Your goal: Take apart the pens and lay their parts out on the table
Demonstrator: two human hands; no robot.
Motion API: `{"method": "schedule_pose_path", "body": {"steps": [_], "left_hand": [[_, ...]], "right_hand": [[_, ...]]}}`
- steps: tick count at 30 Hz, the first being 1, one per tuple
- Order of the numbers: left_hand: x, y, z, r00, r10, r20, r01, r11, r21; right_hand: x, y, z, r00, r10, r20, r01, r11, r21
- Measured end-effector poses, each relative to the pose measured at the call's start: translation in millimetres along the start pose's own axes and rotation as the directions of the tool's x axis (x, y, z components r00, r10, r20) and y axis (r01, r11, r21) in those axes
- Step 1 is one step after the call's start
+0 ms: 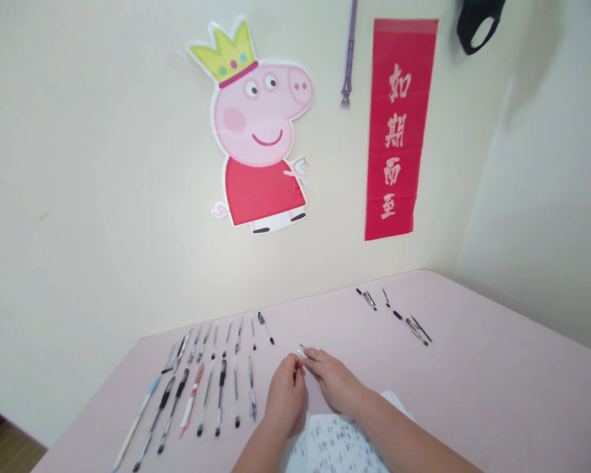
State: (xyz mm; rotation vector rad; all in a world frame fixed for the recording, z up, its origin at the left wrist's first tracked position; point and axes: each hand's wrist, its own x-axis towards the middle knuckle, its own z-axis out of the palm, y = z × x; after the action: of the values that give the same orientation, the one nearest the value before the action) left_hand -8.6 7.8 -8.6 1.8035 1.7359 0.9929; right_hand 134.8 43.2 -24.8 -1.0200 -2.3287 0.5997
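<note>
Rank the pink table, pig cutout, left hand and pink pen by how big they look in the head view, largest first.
1. Pink table
2. Pig cutout
3. Left hand
4. Pink pen, slimmest of the four

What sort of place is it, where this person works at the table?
Probably a room at home, perhaps a study corner. A crowned cartoon pig and a red banner decorate the wall, and pens lie in rows on the pink table.

Item [302, 353] between left hand [286, 387], right hand [335, 380] mostly hidden; paper [342, 447] cut off below.
</note>
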Motion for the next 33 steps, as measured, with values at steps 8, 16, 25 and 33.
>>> {"method": "schedule_pose_path", "body": {"steps": [8, 16, 25, 33], "left_hand": [[1.0, 0.0, -1.4, 1.0, -0.004, 0.025, 0.002, 0.998, 0.064], [1.5, 4.8, -4.8, 0.997, -0.055, 0.057, 0.049, 0.995, 0.091], [1.1, 5.0, -5.7, 0.996, -0.056, 0.068, 0.05, 0.995, 0.086], [2.8, 0.6, -3.7, 0.997, -0.046, 0.067, 0.04, 0.996, 0.085]], "right_hand": [[16.2, 18.8, 3.7, 0.993, 0.113, -0.038, -0.115, 0.991, -0.063], [44.9, 84.3, -25.3, 0.95, 0.278, -0.143, -0.31, 0.9, -0.307], [68.7, 140.5, -55.4, 0.884, 0.397, -0.245, -0.463, 0.816, -0.348], [80.7, 157.2, -66.5, 0.853, 0.443, -0.274, -0.52, 0.767, -0.377]]}}
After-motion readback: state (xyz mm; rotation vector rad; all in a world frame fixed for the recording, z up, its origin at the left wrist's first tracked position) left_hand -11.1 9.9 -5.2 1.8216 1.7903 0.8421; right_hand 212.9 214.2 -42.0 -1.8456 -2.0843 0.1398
